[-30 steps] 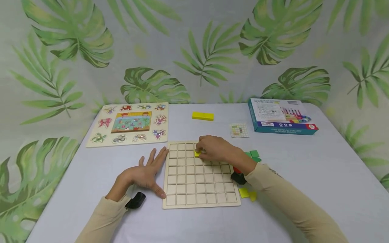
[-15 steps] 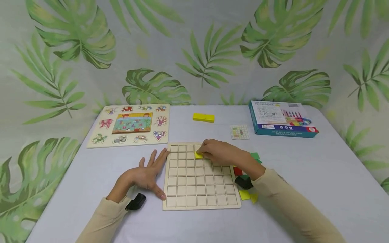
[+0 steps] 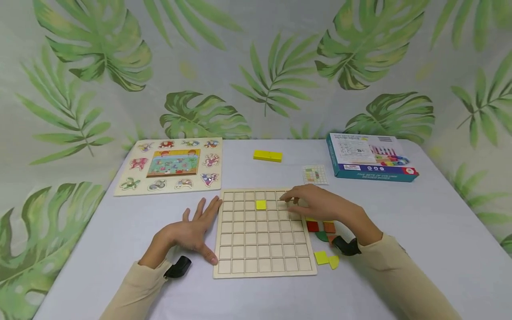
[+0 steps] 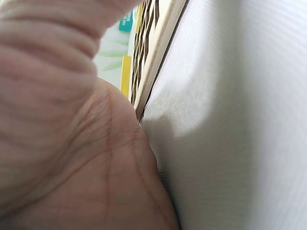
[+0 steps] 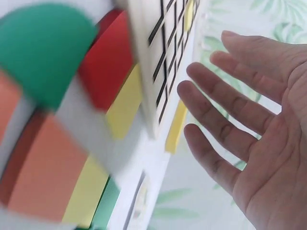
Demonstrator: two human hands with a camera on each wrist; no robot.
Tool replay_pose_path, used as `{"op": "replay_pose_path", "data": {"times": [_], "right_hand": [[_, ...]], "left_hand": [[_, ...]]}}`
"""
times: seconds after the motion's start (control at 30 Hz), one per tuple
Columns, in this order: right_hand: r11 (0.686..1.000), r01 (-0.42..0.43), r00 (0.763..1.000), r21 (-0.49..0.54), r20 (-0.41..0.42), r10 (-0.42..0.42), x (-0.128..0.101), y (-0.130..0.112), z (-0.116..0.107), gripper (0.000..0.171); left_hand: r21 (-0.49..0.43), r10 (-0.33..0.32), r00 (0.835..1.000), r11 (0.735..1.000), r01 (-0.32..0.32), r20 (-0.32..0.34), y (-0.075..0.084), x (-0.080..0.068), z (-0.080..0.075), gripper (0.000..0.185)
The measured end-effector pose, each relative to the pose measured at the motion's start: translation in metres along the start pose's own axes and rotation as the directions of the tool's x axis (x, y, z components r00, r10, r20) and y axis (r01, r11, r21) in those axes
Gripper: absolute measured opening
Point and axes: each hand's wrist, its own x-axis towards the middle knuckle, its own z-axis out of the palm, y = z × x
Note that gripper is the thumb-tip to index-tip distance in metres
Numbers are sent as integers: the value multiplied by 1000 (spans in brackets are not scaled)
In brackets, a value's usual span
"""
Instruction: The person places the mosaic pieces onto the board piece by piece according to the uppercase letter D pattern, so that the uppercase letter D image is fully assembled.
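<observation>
A wooden grid board (image 3: 252, 251) lies flat in the middle of the table. One yellow square tile (image 3: 261, 205) sits in a cell of its second row from the far edge. My left hand (image 3: 192, 232) rests spread at the board's left edge, fingertips and thumb along the rim. Above the board's right side is my right hand (image 3: 314, 201), its fingers loosely bent and holding nothing. In the right wrist view the right hand's palm and fingers (image 5: 216, 112) show nothing between them. To the board's right lie loose tiles, among them a red square (image 3: 313, 226) and a green rounded piece (image 3: 322, 236).
A yellow square (image 3: 321, 257) and a yellow rounded piece (image 3: 334, 262) lie by the board's near right corner. Behind it are a yellow block (image 3: 267, 155) and a pattern card (image 3: 315, 174). An animal puzzle board (image 3: 168, 189) stands left, a teal box (image 3: 376, 174) right.
My right hand has let go of the yellow tile and moved right, leaving the tile in its cell. My left hand has stayed at the board's edge.
</observation>
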Motion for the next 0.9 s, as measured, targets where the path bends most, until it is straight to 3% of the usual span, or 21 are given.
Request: {"op": "replay_pose_path", "data": {"times": [0.6,0.9], "right_hand": [[985,-162,984,52,-67,165,-46,33,-18,40],[982,-181,979,50,-90,185,-57,56,-27,33]], "left_hand": [[31,-12,1000,999,11,17,-2,-1,-2,153],[4,-7,1000,1000,7,6,-5,1,1,154]]}}
